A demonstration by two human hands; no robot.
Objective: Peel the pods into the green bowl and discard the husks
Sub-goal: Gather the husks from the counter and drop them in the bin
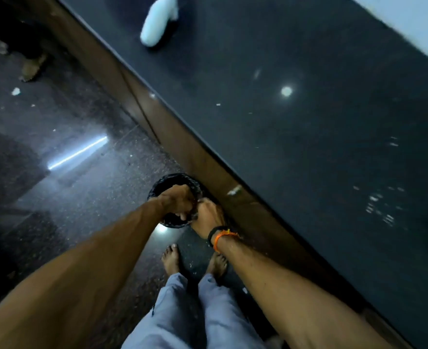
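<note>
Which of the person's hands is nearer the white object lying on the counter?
Left, only slightly. The left hand hangs over the black bin; the right hand is beside it, both far below the white object.

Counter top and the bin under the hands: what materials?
Counter top: looks like polished black stone, since it mirrors ceiling lights and shows fine speckle. Bin: round, with a crinkled glossy black rim, probably a plastic liner bag; the body is hidden.

Both arms stretched down; left hand point(176, 199) and right hand point(206, 214) touching, fingers curled; grip contents unclear.
</note>
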